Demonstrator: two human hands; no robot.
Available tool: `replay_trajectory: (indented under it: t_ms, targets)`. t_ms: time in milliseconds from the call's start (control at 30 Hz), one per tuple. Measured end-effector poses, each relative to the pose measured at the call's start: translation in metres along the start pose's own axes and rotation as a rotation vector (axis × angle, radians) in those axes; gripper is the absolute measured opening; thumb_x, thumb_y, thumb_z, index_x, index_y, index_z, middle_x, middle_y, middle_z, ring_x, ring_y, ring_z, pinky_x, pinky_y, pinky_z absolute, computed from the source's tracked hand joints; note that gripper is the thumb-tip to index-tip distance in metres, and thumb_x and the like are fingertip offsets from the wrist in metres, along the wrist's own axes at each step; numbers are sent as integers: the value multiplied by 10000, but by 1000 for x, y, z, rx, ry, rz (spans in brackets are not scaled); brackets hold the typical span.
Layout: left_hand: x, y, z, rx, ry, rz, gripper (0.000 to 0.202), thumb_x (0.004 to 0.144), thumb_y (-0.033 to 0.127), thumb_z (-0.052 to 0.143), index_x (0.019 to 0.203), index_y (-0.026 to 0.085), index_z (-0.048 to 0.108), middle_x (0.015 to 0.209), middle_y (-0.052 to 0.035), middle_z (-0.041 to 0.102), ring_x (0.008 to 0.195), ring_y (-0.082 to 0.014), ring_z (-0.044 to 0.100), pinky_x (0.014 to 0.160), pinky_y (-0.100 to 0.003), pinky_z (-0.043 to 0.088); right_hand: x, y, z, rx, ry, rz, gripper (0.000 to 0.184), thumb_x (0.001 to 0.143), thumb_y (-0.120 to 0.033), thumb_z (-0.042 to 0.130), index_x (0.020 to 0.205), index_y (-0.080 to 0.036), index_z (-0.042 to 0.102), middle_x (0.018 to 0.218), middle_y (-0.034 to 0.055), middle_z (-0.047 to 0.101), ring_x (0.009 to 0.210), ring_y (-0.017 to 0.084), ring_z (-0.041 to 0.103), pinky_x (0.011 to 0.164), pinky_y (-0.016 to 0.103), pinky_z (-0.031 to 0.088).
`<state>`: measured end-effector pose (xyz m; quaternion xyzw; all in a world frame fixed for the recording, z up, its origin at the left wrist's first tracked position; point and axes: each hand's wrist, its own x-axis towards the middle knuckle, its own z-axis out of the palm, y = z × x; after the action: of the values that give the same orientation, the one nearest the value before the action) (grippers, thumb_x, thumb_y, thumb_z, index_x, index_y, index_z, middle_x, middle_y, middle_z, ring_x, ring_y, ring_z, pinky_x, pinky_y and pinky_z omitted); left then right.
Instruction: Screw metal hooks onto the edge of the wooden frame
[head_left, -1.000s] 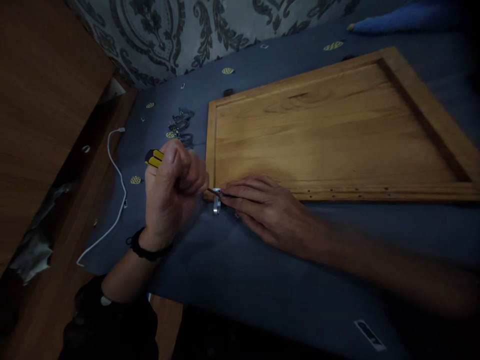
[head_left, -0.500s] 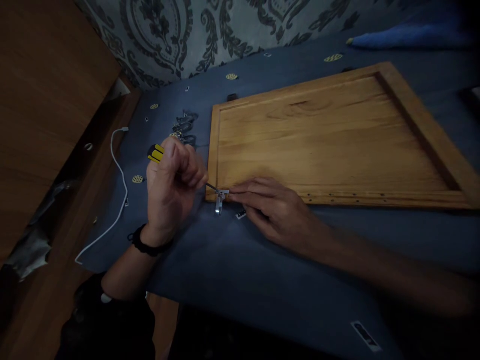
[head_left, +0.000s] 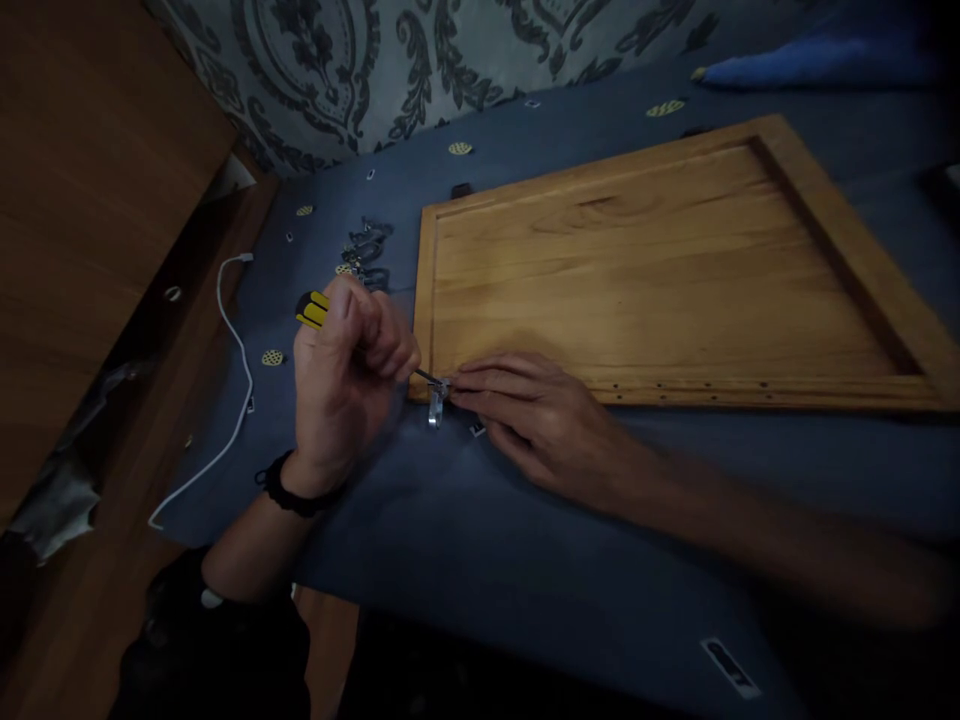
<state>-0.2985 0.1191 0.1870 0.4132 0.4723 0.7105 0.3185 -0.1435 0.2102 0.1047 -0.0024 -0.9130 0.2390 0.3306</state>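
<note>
Your left hand (head_left: 349,360) was closed around a yellow-and-black screwdriver (head_left: 313,311), its shaft at the silvery metal bracket (head_left: 435,408) on the brown wooden panel's (head_left: 622,270) near-left corner. Your right hand (head_left: 536,408) lay nearly straight-fingered against it, grip unclear. This corner looked unfinished; dark holes (head_left: 661,386) farther along carried no bracket.

- We face a pale wall (head_left: 480,70) with dark leafy scrolls.
- Brown wooden panelling (head_left: 90,140) rises at our left.
- Blue patterned cloth (head_left: 457,540) spreads out below us.
- Our light is dim.
</note>
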Motion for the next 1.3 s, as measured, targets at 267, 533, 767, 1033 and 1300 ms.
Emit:
replay_trajectory:
  t_ms: [267, 533, 767, 1033, 1300]
  targets:
    - [-1, -6, -1, 22, -8, 8, 561, 844, 523, 768, 616, 209, 361, 548, 66, 237, 463, -86, 221, 443, -245, 259, 0, 0, -1, 26, -29, 13, 328, 977, -103, 494, 1177, -151, 751, 1213, 107, 772, 1149, 273, 694, 981, 498, 598]
    - [-1, -11, -1, -10, -46, 48, 508, 893, 480, 743, 633, 211, 399, 549, 75, 230, 445, -83, 226, 428, -232, 270, 1, 0, 0, 11, -27, 10, 326, 976, -92, 495, 1159, -158, 757, 1201, 103, 774, 1125, 267, 699, 990, 482, 591]
    - [2, -11, 1, 15, -78, 24, 566, 835, 532, 794, 649, 209, 368, 530, 87, 241, 424, -58, 227, 402, -208, 270, 0, 0, 0, -25, -50, -31, 333, 980, -118, 492, 1202, -124, 740, 1227, 124, 760, 1172, 289, 677, 1003, 493, 582]
    - [8, -14, 9, 3, -185, 58, 682, 857, 630, 728, 557, 195, 297, 458, 87, 186, 368, -35, 195, 366, -218, 208, 0, 1, 0, -44, -82, -50, 342, 996, -131, 477, 1231, -107, 725, 1248, 141, 748, 1165, 287, 665, 999, 493, 560]
    - [15, -14, -7, 320, -245, 165, 570, 964, 604, 590, 570, 205, 487, 597, -13, 460, 574, -141, 450, 546, -295, 376, -1, 1, -1, -65, -112, -46, 354, 1027, -161, 444, 1238, -138, 728, 1299, 133, 731, 1230, 277, 633, 1029, 494, 528]
